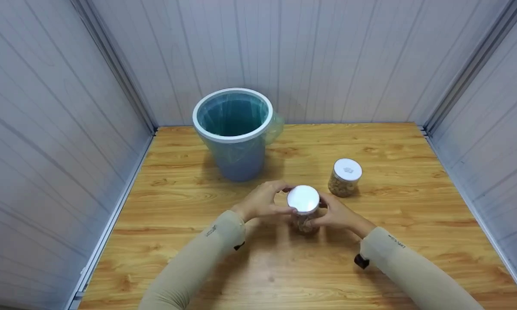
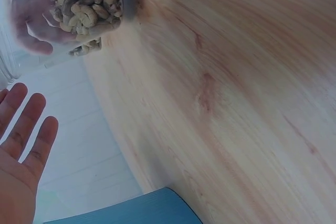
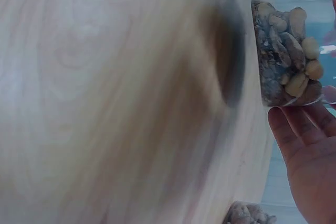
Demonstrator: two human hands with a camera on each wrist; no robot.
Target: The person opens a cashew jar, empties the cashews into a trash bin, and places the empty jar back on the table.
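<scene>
Between both hands stands a clear jar (image 1: 304, 221) with a round white lid (image 1: 303, 199). Pale brown, curved, nut-like pieces (image 2: 86, 9) fill its lower part. My right hand (image 1: 338, 213) grips the jar's body from the right, with the thumb in front and fingers behind. At the lid's left side, my left hand (image 1: 264, 201) holds the rim between thumb and forefinger. Its other fingers (image 2: 39, 135) extend beside the jar in the left wrist view. The jar's base is close over the wooden table, with a dark shadow beside it in the right wrist view.
A second white-lidded jar (image 1: 344, 186) of similar pieces stands behind and to the right. Farther back on the left is a blue-grey bin (image 1: 241, 161) with a green plastic liner. Pale panel walls (image 1: 327, 56) border the wooden table (image 1: 176, 198) at the back and sides.
</scene>
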